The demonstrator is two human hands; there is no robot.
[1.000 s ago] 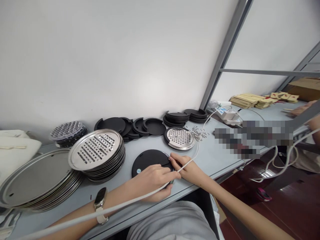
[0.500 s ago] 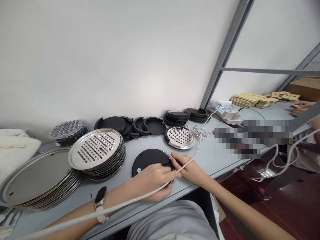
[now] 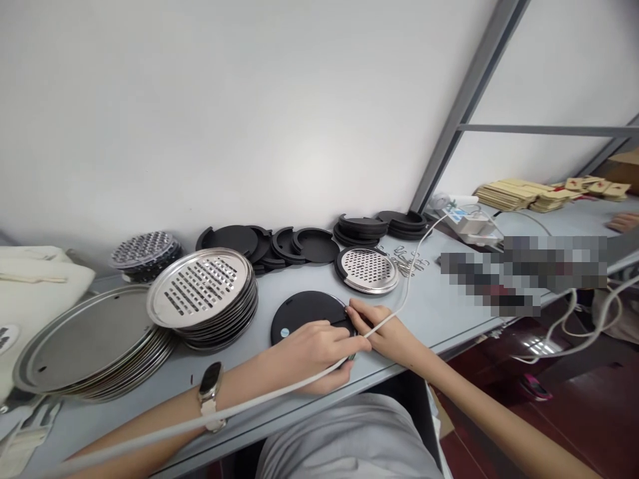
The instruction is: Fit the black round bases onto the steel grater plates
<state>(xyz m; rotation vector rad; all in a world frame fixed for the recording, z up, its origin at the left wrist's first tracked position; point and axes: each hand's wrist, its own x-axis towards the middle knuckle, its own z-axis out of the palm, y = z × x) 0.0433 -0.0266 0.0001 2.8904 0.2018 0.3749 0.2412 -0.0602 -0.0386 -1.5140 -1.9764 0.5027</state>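
Observation:
A round black disc (image 3: 307, 307) with a small pale-blue sticker lies on the grey table in front of me. My left hand (image 3: 322, 349), a watch on its wrist, is wrapped over the disc's near right part, thumb below and fingers on top. At the disc's right rim, the fingers of my right hand (image 3: 377, 326) are pinched together; whatever they hold is too small to make out. A white cable (image 3: 294, 392) crosses the view in front of both hands.
Stacked perforated metal plates (image 3: 202, 289) and larger plain metal plates (image 3: 90, 339) stand left. Black notched holders (image 3: 319, 246) line the wall. A grater disc (image 3: 368, 269) and small wire clips (image 3: 409, 263) lie right. Farther right, another person's hand (image 3: 624, 221) is near pale wooden pieces (image 3: 509, 193).
The view has shifted slightly, so everything sits a little farther right. Both hands keep nearly the same hold at the disc's rim. The other person's hand has moved partly out of view.

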